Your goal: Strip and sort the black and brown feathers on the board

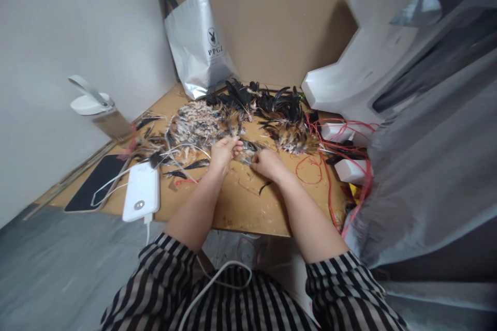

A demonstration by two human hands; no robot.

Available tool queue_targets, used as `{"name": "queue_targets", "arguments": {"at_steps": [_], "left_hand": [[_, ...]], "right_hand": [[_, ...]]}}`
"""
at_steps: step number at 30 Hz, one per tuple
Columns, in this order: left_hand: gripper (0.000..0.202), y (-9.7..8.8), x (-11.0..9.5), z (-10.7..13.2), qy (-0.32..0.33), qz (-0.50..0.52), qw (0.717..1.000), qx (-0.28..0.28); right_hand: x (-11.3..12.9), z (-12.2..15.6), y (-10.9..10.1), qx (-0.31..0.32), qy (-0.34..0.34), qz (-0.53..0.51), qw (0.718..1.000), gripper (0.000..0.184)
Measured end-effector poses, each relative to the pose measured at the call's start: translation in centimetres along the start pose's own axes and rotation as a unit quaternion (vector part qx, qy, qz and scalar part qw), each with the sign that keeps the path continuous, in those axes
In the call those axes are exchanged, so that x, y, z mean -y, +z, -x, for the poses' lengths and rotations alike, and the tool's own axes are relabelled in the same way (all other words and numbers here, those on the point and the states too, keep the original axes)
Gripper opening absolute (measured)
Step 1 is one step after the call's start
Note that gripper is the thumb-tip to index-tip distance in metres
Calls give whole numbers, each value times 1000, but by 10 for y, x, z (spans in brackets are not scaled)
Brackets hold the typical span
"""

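Note:
My left hand (227, 154) is pinched, thumb against fingers, and a brown feather (234, 124) rises from its fingertips. Just to the right, my right hand (267, 164) is closed, with its fingertips down at some grey feathers (247, 153) on the table. What it grips, if anything, is hidden. Behind my left hand lies a pile of pale, speckled feathers (198, 123). Black feather bunches (240, 97) lie along the back, and a brown feather bunch (293, 137) is at the right.
A white power bank (142, 191) with cables and a dark phone (95, 183) lie at the left, near a lidded cup (111, 119). A silver bag (198, 46) stands at the back. Red cords (330, 191) tangle around white blocks (351, 170) at the right, beside grey cloth (435, 165).

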State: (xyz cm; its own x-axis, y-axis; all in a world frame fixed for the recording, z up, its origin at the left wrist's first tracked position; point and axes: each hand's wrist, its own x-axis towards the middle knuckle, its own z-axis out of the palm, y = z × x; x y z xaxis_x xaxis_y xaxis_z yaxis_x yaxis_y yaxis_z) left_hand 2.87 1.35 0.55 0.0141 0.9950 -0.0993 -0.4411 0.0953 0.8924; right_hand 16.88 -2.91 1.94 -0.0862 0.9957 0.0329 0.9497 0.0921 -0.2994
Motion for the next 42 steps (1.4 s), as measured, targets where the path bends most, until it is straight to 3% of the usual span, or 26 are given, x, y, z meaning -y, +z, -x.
{"name": "queue_targets", "arguments": {"at_steps": [4,8,12,15,21,27,33,38,42], "left_hand": [[13,0,0,0,8,9,1000,-5],[10,0,-1,-1,19,28,999,-27],[10,0,0,0,1,23,1000,-19],[11,0,4,1,-34,12,999,24],[13,2,11,6,-103,9,991,84],[13,6,11,11,-116,20,989,86],[8,11,11,12,-99,35,993,60],[11,10,12,9,-86,51,993,55],[12,7,8,8,-113,68,989,70]], "right_hand": [[-4,-4,6,-4,-2,-32,999,16],[-12,-10,7,-19,29,-212,977,11],[-11,-12,4,-10,90,-451,888,13],[-7,-12,2,-31,107,-550,828,20],[-5,-15,6,-108,86,-604,785,25],[1,-19,17,-169,88,-573,797,21],[8,-19,24,-175,71,-569,801,19],[12,-17,21,-136,77,-646,748,26],[6,-18,14,-110,83,-686,715,33]]}}
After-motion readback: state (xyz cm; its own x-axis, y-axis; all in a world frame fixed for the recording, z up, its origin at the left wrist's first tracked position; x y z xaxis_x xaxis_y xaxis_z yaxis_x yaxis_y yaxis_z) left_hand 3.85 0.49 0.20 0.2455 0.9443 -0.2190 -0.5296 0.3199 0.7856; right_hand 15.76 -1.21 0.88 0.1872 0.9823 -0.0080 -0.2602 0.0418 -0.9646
